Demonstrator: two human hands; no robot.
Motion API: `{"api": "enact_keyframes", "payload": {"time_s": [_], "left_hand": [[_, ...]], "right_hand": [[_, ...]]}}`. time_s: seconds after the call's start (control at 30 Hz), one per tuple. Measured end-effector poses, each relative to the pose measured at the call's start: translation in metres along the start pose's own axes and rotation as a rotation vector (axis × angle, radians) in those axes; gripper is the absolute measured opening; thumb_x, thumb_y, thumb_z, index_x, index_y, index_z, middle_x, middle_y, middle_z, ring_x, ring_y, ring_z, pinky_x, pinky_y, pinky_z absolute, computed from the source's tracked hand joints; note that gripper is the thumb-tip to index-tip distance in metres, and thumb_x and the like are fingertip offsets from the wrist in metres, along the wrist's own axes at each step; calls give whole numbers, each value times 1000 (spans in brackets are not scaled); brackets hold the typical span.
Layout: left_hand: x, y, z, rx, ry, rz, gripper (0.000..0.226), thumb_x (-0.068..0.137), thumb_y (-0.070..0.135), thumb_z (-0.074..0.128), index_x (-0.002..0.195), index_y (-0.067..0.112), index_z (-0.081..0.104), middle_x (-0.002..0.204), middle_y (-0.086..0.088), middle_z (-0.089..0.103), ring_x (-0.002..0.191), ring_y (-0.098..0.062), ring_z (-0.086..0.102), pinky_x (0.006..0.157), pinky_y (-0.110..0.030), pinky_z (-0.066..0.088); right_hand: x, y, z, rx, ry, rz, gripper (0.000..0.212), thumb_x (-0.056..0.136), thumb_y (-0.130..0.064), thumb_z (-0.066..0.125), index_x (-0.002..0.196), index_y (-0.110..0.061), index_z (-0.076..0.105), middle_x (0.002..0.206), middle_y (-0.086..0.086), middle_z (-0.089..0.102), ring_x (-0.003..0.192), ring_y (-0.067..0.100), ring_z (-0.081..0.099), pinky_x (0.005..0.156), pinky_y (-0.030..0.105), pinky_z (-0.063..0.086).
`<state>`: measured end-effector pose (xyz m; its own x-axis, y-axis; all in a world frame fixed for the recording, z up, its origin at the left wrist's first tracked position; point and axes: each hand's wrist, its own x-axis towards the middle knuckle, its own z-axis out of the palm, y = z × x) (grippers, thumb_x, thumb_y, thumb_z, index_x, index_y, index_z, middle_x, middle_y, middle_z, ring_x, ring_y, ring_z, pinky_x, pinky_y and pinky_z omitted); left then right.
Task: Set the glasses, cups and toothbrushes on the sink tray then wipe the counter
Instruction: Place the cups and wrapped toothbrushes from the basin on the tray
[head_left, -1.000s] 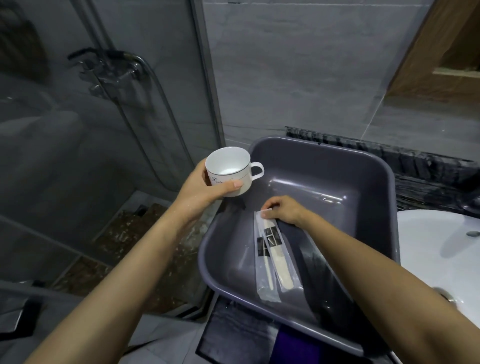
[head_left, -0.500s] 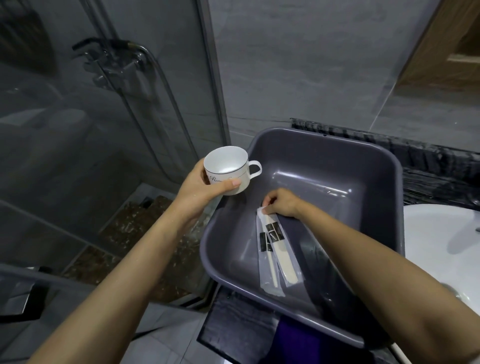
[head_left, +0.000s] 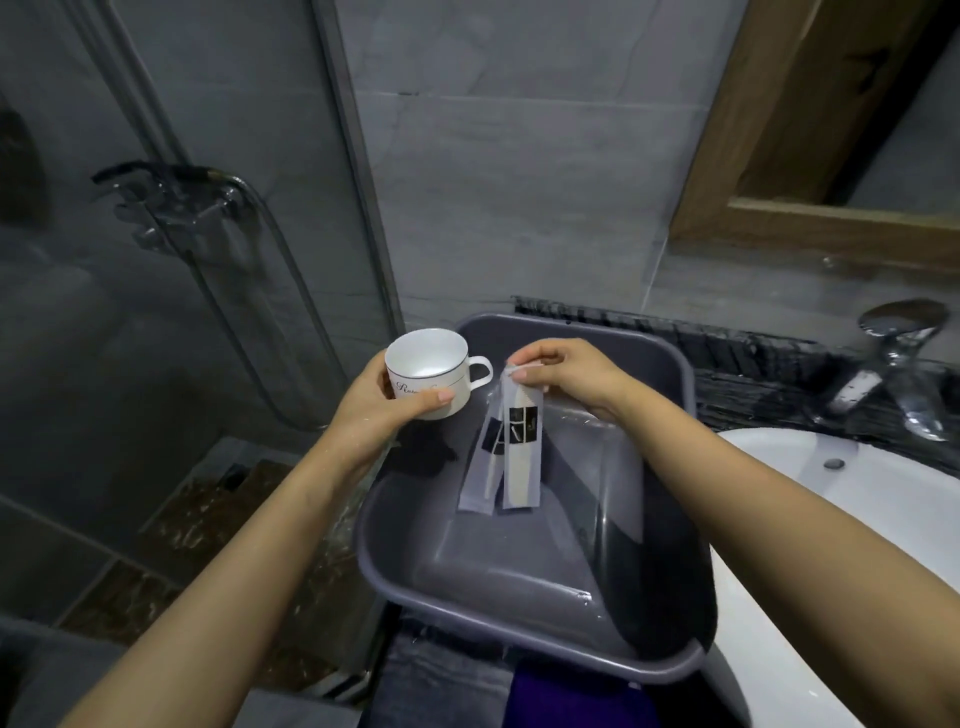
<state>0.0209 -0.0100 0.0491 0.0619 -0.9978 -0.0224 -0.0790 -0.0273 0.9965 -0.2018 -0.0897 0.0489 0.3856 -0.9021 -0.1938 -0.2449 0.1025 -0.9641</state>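
Pinching two wrapped toothbrushes (head_left: 511, 452) by the top edge with right hand (head_left: 566, 379), fingers curled. Dangling upright over middle of grey tub (head_left: 493, 582), off its floor. Gripping white cup (head_left: 431, 371) round the body with left hand (head_left: 384, 400), thumb across the front. Upright, handle pointing right, above tub's left rim, just beside the packets, not touching. Further out: white sink (head_left: 831, 499) right of tub, chrome tap (head_left: 898, 358) on dark counter (head_left: 753, 374) behind, shower glass (head_left: 156, 312) at left.
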Motion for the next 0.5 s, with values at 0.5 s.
{"api": "enact_keyframes", "payload": {"time_s": [0.5], "left_hand": [[23, 65, 115, -100, -290, 108, 62, 51, 29, 83, 108, 30, 59, 109, 8, 68, 103, -10, 64, 85, -26, 50]], "right_hand": [[-119, -74, -101, 246, 724, -183, 25, 88, 1, 42, 77, -16, 56, 87, 15, 60, 85, 30, 59, 76, 43, 50]]}}
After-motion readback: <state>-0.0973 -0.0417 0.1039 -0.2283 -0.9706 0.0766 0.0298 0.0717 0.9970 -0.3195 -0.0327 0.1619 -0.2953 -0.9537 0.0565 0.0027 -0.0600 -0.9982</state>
